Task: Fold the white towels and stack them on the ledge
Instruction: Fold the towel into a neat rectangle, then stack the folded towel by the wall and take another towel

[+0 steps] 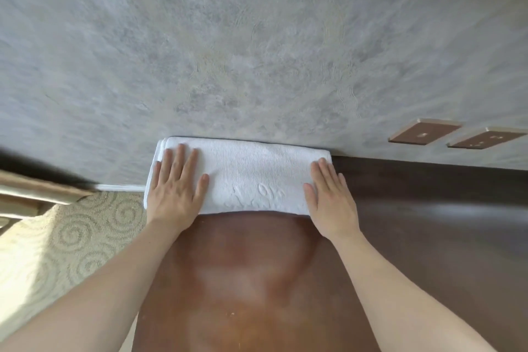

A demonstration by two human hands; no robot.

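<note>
Lying folded into a long rectangle, one white towel [245, 177] sits at the far end of the glossy brown wooden ledge [243, 280], its back edge against the mottled grey wall [228, 51]. Two hands press it flat with straight, spread fingers: the left hand [175, 188] at its left end, the right hand [331, 200] at its right. Two brown switch plates [425, 131] sit on the wall, and swirl-patterned carpet [71, 237] shows at left

Two bare forearms, sleeveless to the frame's edge, hands [328, 200] without rings, watch or gloves.
</note>
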